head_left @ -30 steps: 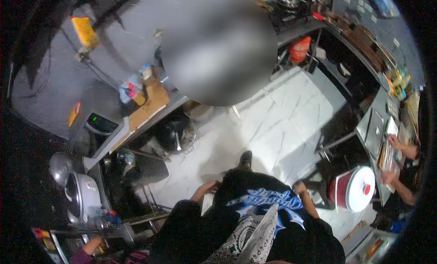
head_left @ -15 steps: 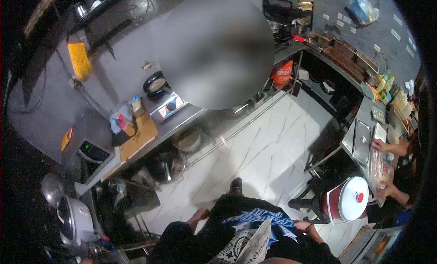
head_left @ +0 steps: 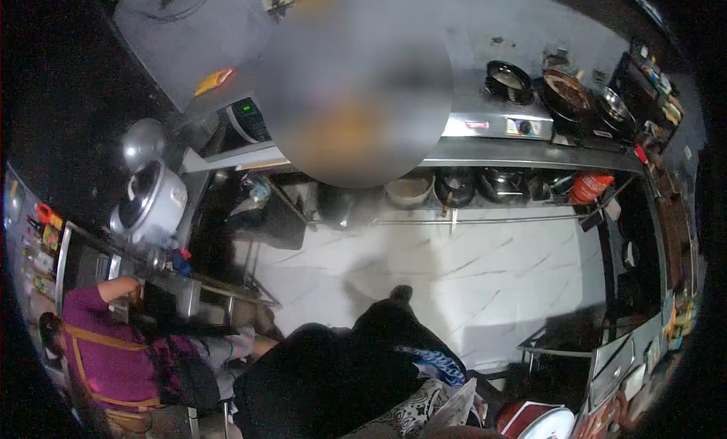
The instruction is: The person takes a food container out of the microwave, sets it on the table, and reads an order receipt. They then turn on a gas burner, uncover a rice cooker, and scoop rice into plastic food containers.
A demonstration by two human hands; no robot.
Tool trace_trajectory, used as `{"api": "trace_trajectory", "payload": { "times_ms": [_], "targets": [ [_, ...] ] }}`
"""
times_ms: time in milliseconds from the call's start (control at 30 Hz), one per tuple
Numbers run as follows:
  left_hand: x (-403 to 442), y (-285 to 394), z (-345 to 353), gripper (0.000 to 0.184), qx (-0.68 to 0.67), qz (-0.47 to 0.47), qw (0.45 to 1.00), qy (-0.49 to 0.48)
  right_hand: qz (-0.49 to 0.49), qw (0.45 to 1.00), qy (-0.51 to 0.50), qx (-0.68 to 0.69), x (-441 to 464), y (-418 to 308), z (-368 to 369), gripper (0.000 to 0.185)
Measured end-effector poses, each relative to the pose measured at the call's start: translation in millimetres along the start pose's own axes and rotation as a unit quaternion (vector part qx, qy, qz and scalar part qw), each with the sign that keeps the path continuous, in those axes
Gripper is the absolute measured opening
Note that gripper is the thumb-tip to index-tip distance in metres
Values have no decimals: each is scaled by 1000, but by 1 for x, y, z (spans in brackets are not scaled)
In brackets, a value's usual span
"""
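Neither of my hands can be made out. My dark clothing [head_left: 326,371] fills the bottom middle, with a patterned black-and-white cloth [head_left: 416,409] over it. One shoe [head_left: 401,293] shows on the pale floor. At the left, a co-worker in a purple top [head_left: 106,348] has a hand near the metal counter. A small patch of skin [head_left: 263,346] shows beside my dark clothing; whose it is cannot be told.
Ahead runs a steel counter [head_left: 530,153] with a stove [head_left: 500,126] and pans [head_left: 566,92]; pots and a red bag [head_left: 591,187] sit below. A rice cooker [head_left: 155,200] stands left. A round white lid [head_left: 549,424] is at the lower right.
The view has turned left: the stove and pans now show ahead, and the co-worker in purple is more visible. My two hands have left sight, as have the hands at the right-hand table.
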State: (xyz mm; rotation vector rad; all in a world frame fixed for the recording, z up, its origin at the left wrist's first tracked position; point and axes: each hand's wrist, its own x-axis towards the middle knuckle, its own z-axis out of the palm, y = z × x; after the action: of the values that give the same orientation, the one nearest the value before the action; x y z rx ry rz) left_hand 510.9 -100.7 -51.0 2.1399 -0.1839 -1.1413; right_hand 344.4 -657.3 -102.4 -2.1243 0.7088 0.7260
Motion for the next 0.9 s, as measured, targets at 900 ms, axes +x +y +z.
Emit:
{"api": "trace_trajectory", "payload": {
  "times_ms": [900],
  "targets": [
    [-161, -273, -116, 13, -490, -295, 727, 379, -328, 892, -206, 235, 145, -897, 179, 15]
  ]
}}
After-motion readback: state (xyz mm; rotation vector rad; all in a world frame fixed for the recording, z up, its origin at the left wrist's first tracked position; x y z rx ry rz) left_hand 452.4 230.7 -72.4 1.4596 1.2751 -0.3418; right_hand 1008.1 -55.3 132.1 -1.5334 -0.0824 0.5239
